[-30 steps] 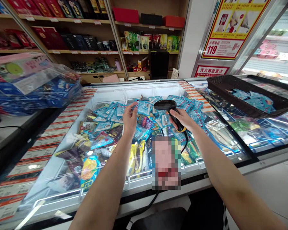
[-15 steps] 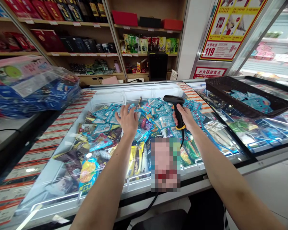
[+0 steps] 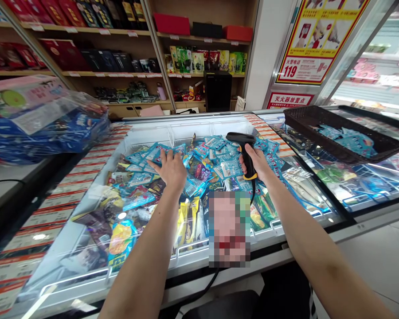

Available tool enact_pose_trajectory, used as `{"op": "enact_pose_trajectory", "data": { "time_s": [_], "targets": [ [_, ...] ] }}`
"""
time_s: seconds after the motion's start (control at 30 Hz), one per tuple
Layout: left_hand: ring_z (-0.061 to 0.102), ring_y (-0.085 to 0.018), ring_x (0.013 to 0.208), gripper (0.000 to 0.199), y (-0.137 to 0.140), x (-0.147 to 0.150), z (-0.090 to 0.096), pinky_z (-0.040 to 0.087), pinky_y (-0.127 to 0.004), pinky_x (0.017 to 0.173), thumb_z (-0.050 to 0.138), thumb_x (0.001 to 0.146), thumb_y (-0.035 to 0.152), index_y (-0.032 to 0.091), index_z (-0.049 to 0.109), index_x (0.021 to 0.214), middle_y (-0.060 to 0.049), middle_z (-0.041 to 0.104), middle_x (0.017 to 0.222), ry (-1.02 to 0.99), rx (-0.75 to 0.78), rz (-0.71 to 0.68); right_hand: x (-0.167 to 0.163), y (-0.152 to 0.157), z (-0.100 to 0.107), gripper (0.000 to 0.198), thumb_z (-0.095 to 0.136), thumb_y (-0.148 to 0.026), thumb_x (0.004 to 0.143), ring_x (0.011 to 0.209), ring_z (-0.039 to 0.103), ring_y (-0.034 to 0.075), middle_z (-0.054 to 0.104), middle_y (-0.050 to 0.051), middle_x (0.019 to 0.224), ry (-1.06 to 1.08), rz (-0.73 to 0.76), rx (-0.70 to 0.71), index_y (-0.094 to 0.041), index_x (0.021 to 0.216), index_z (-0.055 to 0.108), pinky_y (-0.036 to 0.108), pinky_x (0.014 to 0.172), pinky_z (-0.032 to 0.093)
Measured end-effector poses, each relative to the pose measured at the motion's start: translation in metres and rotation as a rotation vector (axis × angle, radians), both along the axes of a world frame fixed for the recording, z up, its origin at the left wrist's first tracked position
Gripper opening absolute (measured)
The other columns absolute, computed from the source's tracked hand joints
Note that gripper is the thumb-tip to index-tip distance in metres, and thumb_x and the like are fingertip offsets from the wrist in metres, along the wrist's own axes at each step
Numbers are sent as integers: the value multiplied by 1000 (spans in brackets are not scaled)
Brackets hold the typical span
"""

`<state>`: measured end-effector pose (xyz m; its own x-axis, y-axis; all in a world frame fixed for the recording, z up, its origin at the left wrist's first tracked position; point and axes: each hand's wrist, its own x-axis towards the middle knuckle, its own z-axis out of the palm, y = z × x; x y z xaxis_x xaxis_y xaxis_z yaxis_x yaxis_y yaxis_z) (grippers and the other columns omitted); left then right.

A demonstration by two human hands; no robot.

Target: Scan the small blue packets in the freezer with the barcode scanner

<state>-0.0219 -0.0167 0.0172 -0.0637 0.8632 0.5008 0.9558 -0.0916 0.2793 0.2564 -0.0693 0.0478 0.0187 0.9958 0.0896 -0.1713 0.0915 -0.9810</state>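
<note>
My right hand is wrapped round the grip of a black and yellow barcode scanner, its head turned to the left and its cord hanging down. Below and around the scanner spread many small light-blue packets. My left hand is over the left part of these packets, fingers apart and nothing held; whether the fingertips touch a packet I cannot tell. Wrapped ice creams show in the lit chest freezer, among them yellow wrappers and a blue and yellow pack.
A dark basket with more blue packets stands at the right. Plastic-wrapped boxes are at the left. Price labels line the freezer's left side. Shelves of goods stand behind. A blurred patch hides part of the front.
My left hand has moved slightly left and down over the blue packets, its fingers still spread. My right hand and the scanner stay in place.
</note>
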Motion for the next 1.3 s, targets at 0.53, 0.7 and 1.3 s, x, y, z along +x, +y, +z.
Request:
{"op": "enact_pose_trajectory", "data": {
  "time_s": [0.53, 0.7, 1.3],
  "targets": [
    [31, -26, 144, 45, 3, 20, 7, -5, -59, 117, 29, 98, 33, 20, 54, 133, -12, 50, 144, -7, 53, -184, -1, 1, 3, 54, 62, -69, 75, 38, 51, 10, 60, -2, 63, 77, -17, -22, -19, 96, 59, 24, 33, 42],
    [46, -27, 134, 48, 36, 50, 10, 27, -49, 114, 33, 97, 36, 16, 51, 136, -14, 52, 142, -66, -77, -350, -1, 1, 9, 57, 62, -70, 73, 38, 50, 10, 60, -2, 62, 113, -31, -39, -19, 99, 58, 23, 33, 43],
    [37, -34, 138, 82, 98, 72, 14, 23, -51, 112, 40, 83, 72, 21, 40, 146, -16, 45, 147, 64, -333, -467, 1, 5, 1, 52, 59, -67, 79, 39, 51, 10, 60, -2, 64, 142, 25, -15, -19, 100, 58, 23, 34, 44]
  ]
}}
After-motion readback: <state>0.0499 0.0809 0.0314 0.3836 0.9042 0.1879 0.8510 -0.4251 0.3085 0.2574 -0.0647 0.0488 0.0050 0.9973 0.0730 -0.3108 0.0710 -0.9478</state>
